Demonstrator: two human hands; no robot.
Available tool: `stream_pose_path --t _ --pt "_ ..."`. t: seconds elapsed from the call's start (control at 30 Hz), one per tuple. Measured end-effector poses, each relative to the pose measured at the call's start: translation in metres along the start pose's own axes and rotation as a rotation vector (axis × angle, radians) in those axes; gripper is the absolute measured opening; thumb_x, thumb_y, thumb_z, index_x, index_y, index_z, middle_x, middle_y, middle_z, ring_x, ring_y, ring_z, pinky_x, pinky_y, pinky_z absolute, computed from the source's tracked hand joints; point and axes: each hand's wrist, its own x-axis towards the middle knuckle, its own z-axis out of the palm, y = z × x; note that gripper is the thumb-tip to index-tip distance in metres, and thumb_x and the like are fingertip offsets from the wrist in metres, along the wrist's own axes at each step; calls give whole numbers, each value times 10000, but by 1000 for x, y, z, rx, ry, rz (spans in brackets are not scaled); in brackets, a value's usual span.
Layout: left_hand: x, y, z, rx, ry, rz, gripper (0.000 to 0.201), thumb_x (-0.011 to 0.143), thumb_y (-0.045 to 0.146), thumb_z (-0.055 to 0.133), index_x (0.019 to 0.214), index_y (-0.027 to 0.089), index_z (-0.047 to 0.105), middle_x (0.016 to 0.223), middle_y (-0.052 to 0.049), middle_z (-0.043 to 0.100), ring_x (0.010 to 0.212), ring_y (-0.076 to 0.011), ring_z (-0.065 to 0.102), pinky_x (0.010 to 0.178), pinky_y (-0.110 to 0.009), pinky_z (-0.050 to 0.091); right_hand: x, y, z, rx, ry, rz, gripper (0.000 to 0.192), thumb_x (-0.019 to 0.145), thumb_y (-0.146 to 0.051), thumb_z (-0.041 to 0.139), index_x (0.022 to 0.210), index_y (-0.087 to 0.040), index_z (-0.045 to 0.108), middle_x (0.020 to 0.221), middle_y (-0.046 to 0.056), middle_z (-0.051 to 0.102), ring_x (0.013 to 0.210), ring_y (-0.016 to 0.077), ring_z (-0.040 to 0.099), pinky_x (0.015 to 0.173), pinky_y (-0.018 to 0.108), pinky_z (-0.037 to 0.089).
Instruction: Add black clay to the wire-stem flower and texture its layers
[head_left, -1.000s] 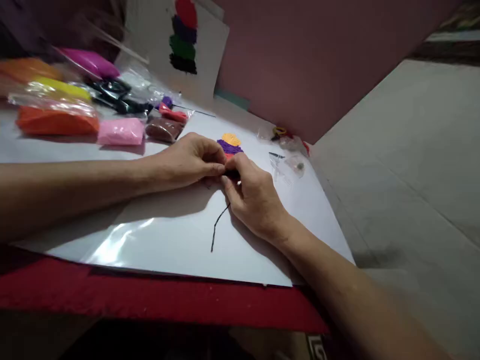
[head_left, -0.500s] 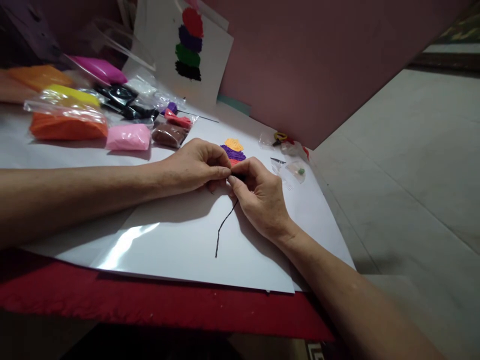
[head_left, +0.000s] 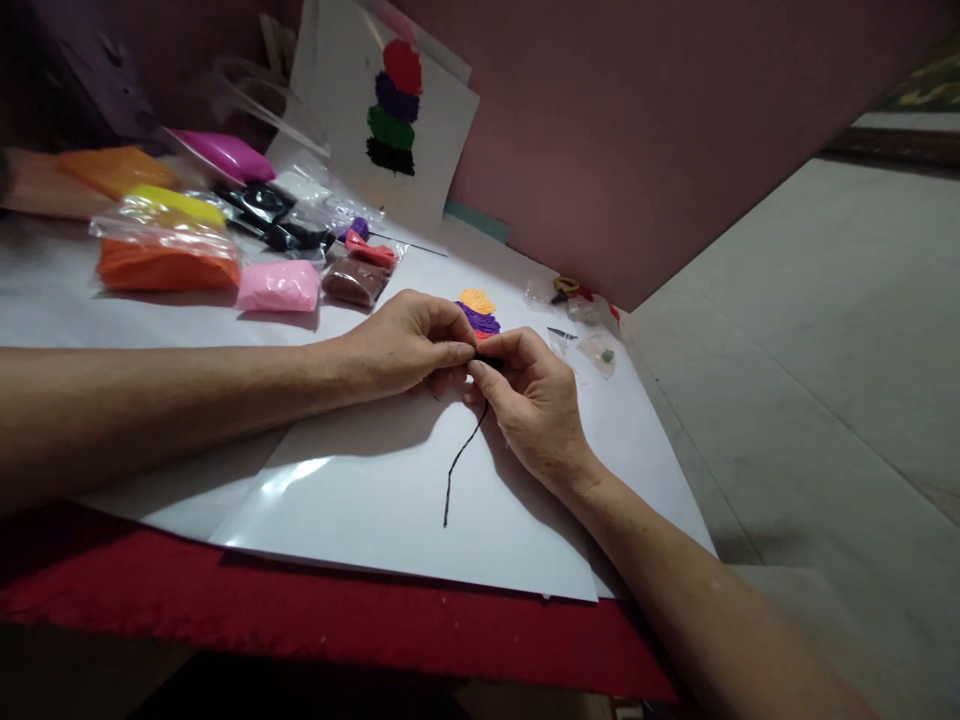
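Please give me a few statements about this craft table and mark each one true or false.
1. Both hands meet at the top end of the black strand. True: the left hand and right hand pinch it together.
2. The strand lies on a red sheet. False: it lies on the white sheet.
3. A pink clay block sits beside a brown one. True.
4. The stacked clay shape by the hands is green and black. False: it shows yellow, purple and some red.
5. The paper leaning on the wall is blank. False: it carries four coloured blobs.
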Motion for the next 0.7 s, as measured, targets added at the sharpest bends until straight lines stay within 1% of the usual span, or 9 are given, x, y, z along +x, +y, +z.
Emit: stream_pose_path --t 0.1,0.2,0.33,0.5,0.6,0.7 --pt "-2 1 1 -15 -1 11 209 833 -12 568 699 128 648 486 38 587 395 -81 511 385 -158 389 0 -1 1 65 19 31 87 840 -184 638 867 -224 566 679 -59 619 541 113 620 536 264 513" --pt "-3 2 3 -18 28 35 208 829 -33 577 703 115 650 491 53 572 393 -63 499 387 -142 387 0 -3 1 64 63 19 97 809 -147 641 826 -218 577 602 -72 600 491 105 588 497 248 491" --pt "-2 5 3 -15 109 34 200 828 -41 597 699 105 643 510 58 582 387 -39 471 378 -122 356 4 -6 0 88 159 23 116 746 -105 642 731 -203 581 549 -78 576 453 90 545 466 232 461" --pt "1 3 -1 -56 213 3 228 861 -29 564 690 111 617 504 51 579 366 -34 446 375 -128 343 9 -6 -3 121 267 115 104 702 -114 644 691 -193 578 484 -79 558 415 91 523 436 228 448" --pt "2 -1 -3 -118 205 16 211 875 -11 552 720 115 620 562 24 620 383 -44 458 378 -148 358 10 -5 -4 146 271 192 100 717 -168 680 729 -191 583 497 -75 570 416 97 534 428 234 464" --pt "1 -2 -4 -174 155 8 162 877 12 562 777 113 640 604 3 650 420 -64 499 391 -161 388 9 -4 -5 178 222 202 129 757 -242 701 774 -190 584 530 -65 588 411 92 528 414 235 471"
